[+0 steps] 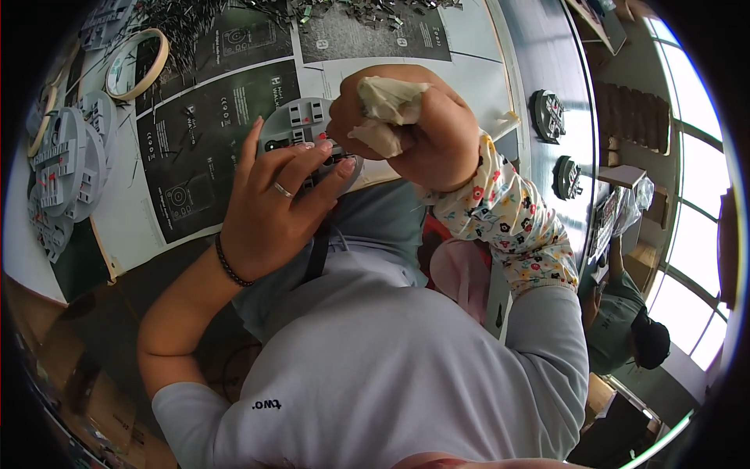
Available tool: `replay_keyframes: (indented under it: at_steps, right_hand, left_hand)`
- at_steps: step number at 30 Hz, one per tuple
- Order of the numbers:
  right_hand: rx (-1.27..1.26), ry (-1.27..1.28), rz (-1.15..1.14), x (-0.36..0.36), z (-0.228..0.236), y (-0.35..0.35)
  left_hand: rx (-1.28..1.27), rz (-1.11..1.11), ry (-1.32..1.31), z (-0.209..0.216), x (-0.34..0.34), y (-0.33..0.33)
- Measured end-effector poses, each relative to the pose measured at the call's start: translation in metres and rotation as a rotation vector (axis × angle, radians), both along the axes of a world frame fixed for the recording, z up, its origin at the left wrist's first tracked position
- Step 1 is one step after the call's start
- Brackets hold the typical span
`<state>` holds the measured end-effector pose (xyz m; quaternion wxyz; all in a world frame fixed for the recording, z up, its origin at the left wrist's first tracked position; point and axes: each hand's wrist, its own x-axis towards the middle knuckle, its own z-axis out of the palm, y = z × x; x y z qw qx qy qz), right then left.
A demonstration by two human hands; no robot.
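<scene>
A round grey fixture (295, 117) with black and red small parts lies at the table's near edge, partly hidden under both hands. My left hand (273, 184), wearing a ring and a dark bead bracelet, has its fingers stretched out, their tips on the fixture. Closed in a fist, my right hand (437, 125) is over the fixture's right side. An off-white, crumpled wrapped piece (393, 100), like cloth or tape, sticks out of that fist; whatever its lower end touches is hidden. A flowered sleeve covers the right forearm.
More grey fixtures (69, 164) are stacked at the left, near a tape ring (138, 64). Thin black strips (183, 31) and small dark metal pieces (355, 17) lie at the back. On a belt (558, 98) at the right sit two fixtures (548, 117). Another person (621, 320) works beyond it.
</scene>
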<state>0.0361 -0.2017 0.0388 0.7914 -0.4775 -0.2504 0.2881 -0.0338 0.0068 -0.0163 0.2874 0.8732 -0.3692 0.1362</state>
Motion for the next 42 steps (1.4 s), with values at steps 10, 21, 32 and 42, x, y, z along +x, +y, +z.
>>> replay_keyframes:
  at_steps: [10,21,32,42]
  right_hand:
    - [0.044,-0.176,-0.29,-0.028,0.004,-0.006]
    - [-0.244,-0.521,-0.275,-0.026,0.017,-0.007]
    - [-0.385,-0.083,-0.809,-0.087,0.032,-0.164]
    - [-2.455,0.724,-1.387,-0.409,-0.041,-0.592]
  left_hand:
    - [-0.093,-0.011,0.058,0.005,0.004,-0.001]
    - [-0.101,-0.034,0.007,0.002,0.004,0.005]
    - [-0.331,-0.183,-0.143,0.06,0.014,-0.082]
    - [-0.209,-0.556,0.082,0.034,0.081,-0.219]
